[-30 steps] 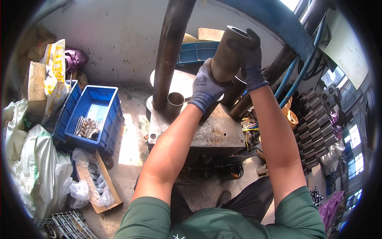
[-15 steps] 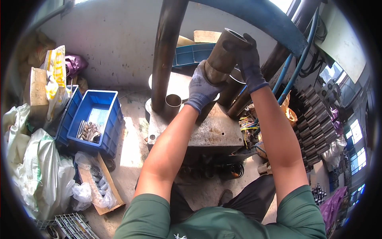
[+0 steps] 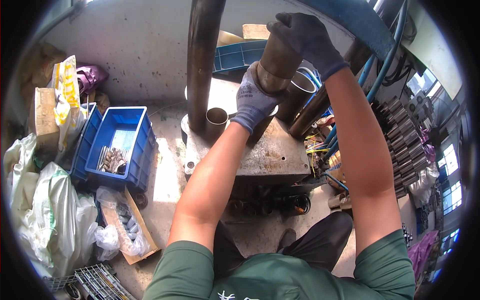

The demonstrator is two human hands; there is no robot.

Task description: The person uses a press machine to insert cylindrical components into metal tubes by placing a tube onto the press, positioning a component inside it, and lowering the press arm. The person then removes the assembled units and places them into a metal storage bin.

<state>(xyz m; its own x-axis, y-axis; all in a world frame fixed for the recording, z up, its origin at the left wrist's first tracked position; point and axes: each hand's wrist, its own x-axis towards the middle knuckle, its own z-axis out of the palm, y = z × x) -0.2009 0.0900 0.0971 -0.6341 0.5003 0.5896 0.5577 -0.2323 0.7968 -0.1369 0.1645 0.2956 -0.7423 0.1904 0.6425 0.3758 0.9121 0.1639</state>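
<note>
A dull brown-grey metal tube [image 3: 277, 61] is held tilted above the machine's steel block [image 3: 267, 154]. Around its lower part wraps my left hand [image 3: 254, 99], in a grey knit glove. My right hand [image 3: 309, 40], in a darker glove, covers the upper end with its fingers bent over the rim, so that opening is hidden. The tube's lower end is hidden behind my left hand. On the block stand other open-topped tubes, one smaller tube [image 3: 216, 120] left of my left wrist and a wider tube [image 3: 301, 82] beyond it to the right.
Thick dark columns [image 3: 204, 65] rise from the block, under a blue machine frame [image 3: 350, 17]. Left on the floor are a blue bin [image 3: 142, 150] with metal parts, white sacks [image 3: 55, 215] and a cardboard box [image 3: 145, 235]. Stacked metal tubes [image 3: 402, 145] and blue hoses [image 3: 387, 55] are at right.
My right hand has shifted from the side of the tube's upper rim to over its top, hiding the opening. My left hand keeps its grip. The view has shifted slightly.
</note>
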